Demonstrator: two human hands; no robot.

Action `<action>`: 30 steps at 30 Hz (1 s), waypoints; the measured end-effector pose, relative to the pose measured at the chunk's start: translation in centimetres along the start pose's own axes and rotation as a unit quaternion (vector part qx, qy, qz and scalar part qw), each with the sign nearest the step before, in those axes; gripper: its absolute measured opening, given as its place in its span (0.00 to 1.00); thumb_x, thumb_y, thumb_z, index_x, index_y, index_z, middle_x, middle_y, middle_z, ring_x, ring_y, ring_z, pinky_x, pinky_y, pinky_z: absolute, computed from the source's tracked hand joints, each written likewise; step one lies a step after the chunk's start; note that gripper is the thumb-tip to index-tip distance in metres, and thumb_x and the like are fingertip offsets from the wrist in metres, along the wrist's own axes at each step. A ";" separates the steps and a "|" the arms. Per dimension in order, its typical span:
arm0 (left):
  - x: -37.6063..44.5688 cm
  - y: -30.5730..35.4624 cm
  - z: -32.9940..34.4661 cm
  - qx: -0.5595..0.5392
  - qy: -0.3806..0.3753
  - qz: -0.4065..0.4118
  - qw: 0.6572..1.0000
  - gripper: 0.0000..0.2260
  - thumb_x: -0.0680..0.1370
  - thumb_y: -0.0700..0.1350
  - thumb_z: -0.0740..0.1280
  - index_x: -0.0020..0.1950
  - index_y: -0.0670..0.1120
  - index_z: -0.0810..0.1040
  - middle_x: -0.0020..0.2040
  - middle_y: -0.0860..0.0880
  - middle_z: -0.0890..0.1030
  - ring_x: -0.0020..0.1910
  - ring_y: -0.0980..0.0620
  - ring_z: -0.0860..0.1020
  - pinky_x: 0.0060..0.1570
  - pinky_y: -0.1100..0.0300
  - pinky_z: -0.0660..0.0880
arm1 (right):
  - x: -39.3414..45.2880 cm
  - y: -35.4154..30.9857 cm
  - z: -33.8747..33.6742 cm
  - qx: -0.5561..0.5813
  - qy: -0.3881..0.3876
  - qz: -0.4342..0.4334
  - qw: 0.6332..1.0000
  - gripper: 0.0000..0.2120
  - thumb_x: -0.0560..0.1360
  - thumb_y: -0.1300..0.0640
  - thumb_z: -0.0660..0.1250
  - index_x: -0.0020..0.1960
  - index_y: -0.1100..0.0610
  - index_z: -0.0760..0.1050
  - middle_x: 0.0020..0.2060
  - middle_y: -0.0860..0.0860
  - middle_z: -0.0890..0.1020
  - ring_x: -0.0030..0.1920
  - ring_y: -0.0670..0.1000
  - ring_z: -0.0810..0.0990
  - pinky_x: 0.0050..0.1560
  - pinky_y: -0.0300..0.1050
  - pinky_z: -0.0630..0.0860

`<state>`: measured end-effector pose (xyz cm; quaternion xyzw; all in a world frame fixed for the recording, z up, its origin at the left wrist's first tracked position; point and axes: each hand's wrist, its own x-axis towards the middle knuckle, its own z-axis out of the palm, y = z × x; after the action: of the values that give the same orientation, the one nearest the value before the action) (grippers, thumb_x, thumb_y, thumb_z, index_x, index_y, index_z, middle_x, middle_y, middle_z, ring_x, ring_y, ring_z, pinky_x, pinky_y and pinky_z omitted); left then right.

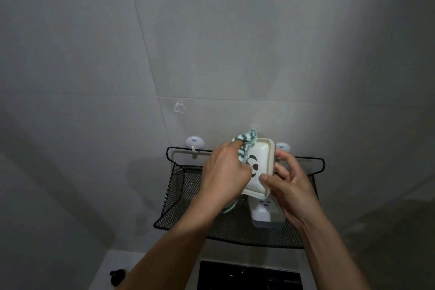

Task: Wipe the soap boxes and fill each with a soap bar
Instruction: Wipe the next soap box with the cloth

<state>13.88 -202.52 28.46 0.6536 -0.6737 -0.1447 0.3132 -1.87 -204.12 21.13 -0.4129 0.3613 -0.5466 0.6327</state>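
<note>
Two hands — left (223,172) grips one cloth (247,146), right (289,186) one soap box (261,167).

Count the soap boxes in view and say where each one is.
2. One cream soap box is held up by the right hand while the left hand wipes it with a cloth. A white soap box sits in the wire basket below. Others may be hidden behind the hands.

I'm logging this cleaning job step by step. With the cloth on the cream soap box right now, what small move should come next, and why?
Probably keep drawing the cloth across the soap box. The left hand presses the cloth on one side only, and the right hand steadies the box above the mesh basket. No soap bar shows inside it, so filling seems premature.
</note>
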 end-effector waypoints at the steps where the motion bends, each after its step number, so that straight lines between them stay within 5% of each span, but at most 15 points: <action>1: -0.2 0.3 0.2 -0.035 -0.008 -0.024 0.999 0.23 0.72 0.42 0.66 0.67 0.48 0.75 0.55 0.47 0.81 0.53 0.46 0.79 0.54 0.51 0.77 | 0.0 0.3 0.1 0.000 0.010 -0.014 1.000 0.30 0.70 0.77 0.69 0.66 0.54 0.71 0.56 0.62 0.84 0.54 0.60 0.85 0.46 0.52 0.83; 6: -1.8 0.1 1.3 -0.149 -0.086 -0.081 0.982 0.12 0.73 0.45 0.67 0.56 0.52 0.79 0.46 0.54 0.83 0.43 0.54 0.82 0.46 0.52 0.81 | 0.4 0.0 -0.2 -0.001 0.052 -0.073 0.996 0.31 0.69 0.74 0.72 0.65 0.49 0.72 0.57 0.53 0.85 0.56 0.56 0.85 0.48 0.54 0.84; 9: -1.9 -0.6 1.7 -0.110 -0.082 -0.069 0.988 0.13 0.75 0.43 0.67 0.60 0.51 0.78 0.47 0.55 0.81 0.42 0.59 0.80 0.37 0.65 0.76 | 0.2 0.0 -0.1 0.005 0.058 -0.064 0.996 0.33 0.65 0.68 0.74 0.67 0.52 0.70 0.57 0.56 0.85 0.56 0.58 0.85 0.47 0.53 0.84; 13: -1.4 -1.1 0.9 -0.058 -0.063 -0.033 0.996 0.16 0.78 0.42 0.65 0.65 0.51 0.77 0.53 0.53 0.72 0.49 0.56 0.75 0.47 0.65 0.70 | 0.2 -0.4 -0.4 0.007 0.051 -0.036 0.998 0.34 0.66 0.65 0.73 0.70 0.55 0.69 0.57 0.59 0.85 0.53 0.57 0.86 0.43 0.51 0.83; 19: -0.1 0.3 -1.7 -0.056 0.097 0.095 0.989 0.16 0.73 0.34 0.70 0.59 0.45 0.82 0.53 0.50 0.80 0.50 0.57 0.75 0.53 0.80 0.62 | -0.1 -0.8 0.0 0.003 -0.005 -0.009 1.000 0.33 0.68 0.65 0.73 0.72 0.54 0.69 0.57 0.59 0.85 0.56 0.61 0.85 0.45 0.54 0.84; 23: 0.4 1.4 -1.7 -0.090 0.117 0.086 0.985 0.18 0.71 0.35 0.73 0.60 0.45 0.82 0.53 0.49 0.84 0.52 0.53 0.80 0.55 0.71 0.68 | 0.0 -1.2 0.4 0.012 -0.024 -0.009 1.000 0.31 0.68 0.64 0.73 0.70 0.52 0.71 0.57 0.58 0.85 0.53 0.58 0.86 0.41 0.50 0.83; 30: -0.6 1.3 -0.3 -0.089 0.046 0.132 0.986 0.14 0.69 0.41 0.76 0.55 0.48 0.85 0.51 0.51 0.84 0.48 0.52 0.81 0.52 0.58 0.76 | 0.2 -1.6 -0.7 0.039 -0.004 -0.034 0.999 0.28 0.67 0.67 0.71 0.65 0.51 0.73 0.53 0.57 0.86 0.48 0.53 0.87 0.38 0.44 0.83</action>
<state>13.00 -201.75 29.37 0.5343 -0.7232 -0.1314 0.4173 -3.08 -204.48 22.34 -0.4018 0.3227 -0.5797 0.6312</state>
